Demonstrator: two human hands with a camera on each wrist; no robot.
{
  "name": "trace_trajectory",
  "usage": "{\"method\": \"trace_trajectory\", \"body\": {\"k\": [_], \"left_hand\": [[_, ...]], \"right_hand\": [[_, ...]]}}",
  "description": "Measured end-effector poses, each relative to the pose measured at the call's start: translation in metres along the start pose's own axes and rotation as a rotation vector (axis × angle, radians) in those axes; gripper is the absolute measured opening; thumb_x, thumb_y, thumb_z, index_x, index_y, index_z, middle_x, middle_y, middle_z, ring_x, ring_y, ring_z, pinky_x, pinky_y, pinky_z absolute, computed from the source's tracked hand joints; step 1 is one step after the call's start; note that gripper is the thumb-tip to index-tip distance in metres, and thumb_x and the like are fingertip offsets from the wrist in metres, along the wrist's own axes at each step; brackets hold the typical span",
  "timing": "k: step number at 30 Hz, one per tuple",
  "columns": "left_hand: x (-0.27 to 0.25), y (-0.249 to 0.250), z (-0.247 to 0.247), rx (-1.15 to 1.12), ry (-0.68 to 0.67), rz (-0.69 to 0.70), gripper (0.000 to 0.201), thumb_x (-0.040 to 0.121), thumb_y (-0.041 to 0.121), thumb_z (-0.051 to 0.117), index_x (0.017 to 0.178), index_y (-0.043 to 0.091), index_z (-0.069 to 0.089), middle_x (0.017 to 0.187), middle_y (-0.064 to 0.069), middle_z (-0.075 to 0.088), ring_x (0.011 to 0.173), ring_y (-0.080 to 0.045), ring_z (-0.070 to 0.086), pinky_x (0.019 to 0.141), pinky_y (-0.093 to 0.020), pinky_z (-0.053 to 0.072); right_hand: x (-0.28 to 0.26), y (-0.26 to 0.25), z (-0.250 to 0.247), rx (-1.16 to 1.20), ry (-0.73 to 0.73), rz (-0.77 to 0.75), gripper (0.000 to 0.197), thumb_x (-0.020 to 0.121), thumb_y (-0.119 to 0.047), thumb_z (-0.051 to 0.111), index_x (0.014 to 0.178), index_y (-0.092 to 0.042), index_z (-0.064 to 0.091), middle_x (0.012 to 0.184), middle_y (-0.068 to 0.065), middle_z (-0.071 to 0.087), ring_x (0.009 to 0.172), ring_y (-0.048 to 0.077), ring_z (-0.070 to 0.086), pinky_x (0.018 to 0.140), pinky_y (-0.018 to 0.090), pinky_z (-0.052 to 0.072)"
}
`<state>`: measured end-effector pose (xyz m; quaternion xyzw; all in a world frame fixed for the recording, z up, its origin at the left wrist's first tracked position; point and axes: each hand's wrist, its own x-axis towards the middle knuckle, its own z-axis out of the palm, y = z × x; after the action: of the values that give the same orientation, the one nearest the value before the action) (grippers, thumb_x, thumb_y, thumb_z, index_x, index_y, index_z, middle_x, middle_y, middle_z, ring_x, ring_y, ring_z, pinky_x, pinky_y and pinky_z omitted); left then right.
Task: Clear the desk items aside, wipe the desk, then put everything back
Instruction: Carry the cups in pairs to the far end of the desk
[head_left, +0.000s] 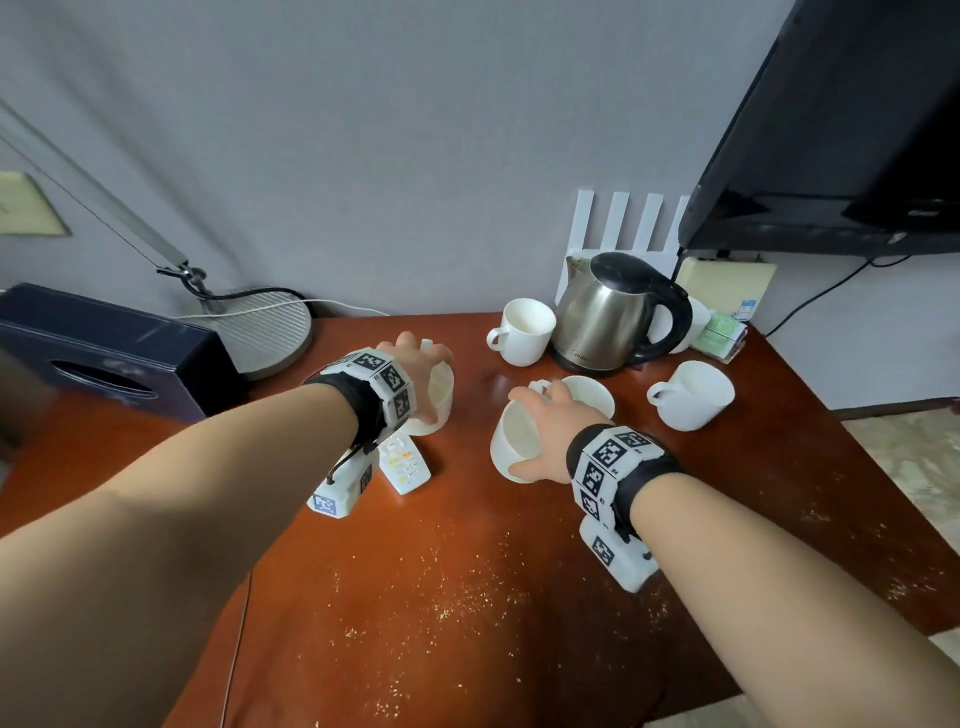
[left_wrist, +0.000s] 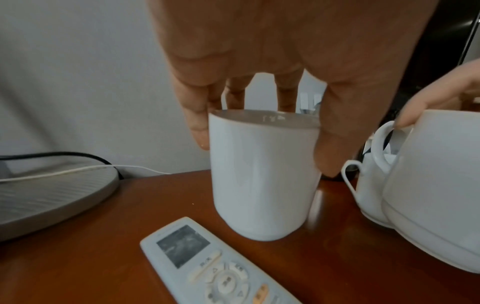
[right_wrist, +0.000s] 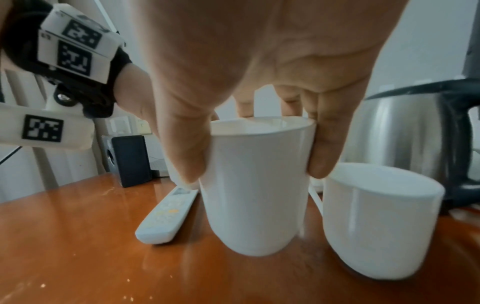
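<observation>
My left hand (head_left: 415, 371) grips a white cup (left_wrist: 262, 174) by its rim, beside the remote (head_left: 402, 462). My right hand (head_left: 550, 421) grips another mug (right_wrist: 254, 185). Both at mid worktop (head_left: 467, 597).

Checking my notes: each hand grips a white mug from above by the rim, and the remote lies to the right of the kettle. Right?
Not quite. The remote lies by the left hand, well left of the kettle, as the head view shows. Each hand's grip on a white mug is as stated.
</observation>
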<state>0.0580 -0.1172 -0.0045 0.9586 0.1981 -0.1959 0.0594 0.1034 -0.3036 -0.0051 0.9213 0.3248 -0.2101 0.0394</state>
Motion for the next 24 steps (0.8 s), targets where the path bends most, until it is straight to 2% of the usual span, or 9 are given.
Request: {"method": "trace_trajectory", "body": {"k": [3, 8, 14, 19, 24], "left_hand": [[-0.036, -0.015, -0.005, -0.034, 0.058, -0.037, 0.080, 0.072, 0.036, 0.073, 0.138, 0.041, 0.029, 0.128, -0.003, 0.037, 0.119, -0.028, 0.043, 0.085, -0.040, 0.047], [-0.103, -0.058, -0.001, -0.081, 0.094, -0.211, 0.082, 0.069, 0.050, 0.073, 0.138, 0.039, 0.030, 0.129, -0.003, 0.040, 0.115, -0.031, 0.050, 0.091, -0.048, 0.048], [-0.163, -0.137, 0.016, -0.127, 0.078, -0.471, 0.084, 0.071, 0.058, 0.067, 0.141, 0.037, 0.025, 0.136, -0.004, 0.036, 0.118, -0.031, 0.050, 0.093, -0.047, 0.048], [-0.180, -0.206, 0.036, -0.195, 0.102, -0.597, 0.083, 0.073, 0.059, 0.066, 0.141, 0.035, 0.026, 0.134, -0.005, 0.038, 0.117, -0.031, 0.051, 0.093, -0.045, 0.048], [-0.168, -0.273, 0.063, -0.256, 0.062, -0.603, 0.082, 0.075, 0.057, 0.065, 0.142, 0.034, 0.024, 0.130, -0.004, 0.038, 0.114, -0.027, 0.052, 0.089, -0.039, 0.050]], "right_hand": [[-0.018, -0.013, -0.008, 0.000, 0.053, -0.067, 0.083, 0.074, -0.045, 0.069, 0.140, -0.034, 0.020, 0.136, 0.006, 0.030, 0.113, 0.027, 0.049, 0.083, 0.037, 0.050], [-0.041, -0.059, -0.014, -0.044, 0.073, -0.227, 0.083, 0.072, -0.047, 0.068, 0.139, -0.036, 0.020, 0.133, 0.004, 0.032, 0.110, 0.029, 0.050, 0.085, 0.038, 0.046], [-0.043, -0.136, -0.010, -0.080, 0.050, -0.448, 0.081, 0.073, -0.041, 0.071, 0.138, -0.039, 0.022, 0.132, 0.003, 0.031, 0.113, 0.027, 0.044, 0.077, 0.036, 0.043], [-0.020, -0.210, -0.006, -0.195, 0.044, -0.579, 0.085, 0.073, -0.041, 0.071, 0.141, -0.038, 0.020, 0.134, 0.003, 0.031, 0.120, 0.027, 0.039, 0.088, 0.041, 0.045], [0.020, -0.290, 0.006, -0.305, 0.001, -0.646, 0.082, 0.076, -0.037, 0.071, 0.142, -0.035, 0.021, 0.135, 0.006, 0.032, 0.119, 0.029, 0.040, 0.090, 0.040, 0.044]]}}
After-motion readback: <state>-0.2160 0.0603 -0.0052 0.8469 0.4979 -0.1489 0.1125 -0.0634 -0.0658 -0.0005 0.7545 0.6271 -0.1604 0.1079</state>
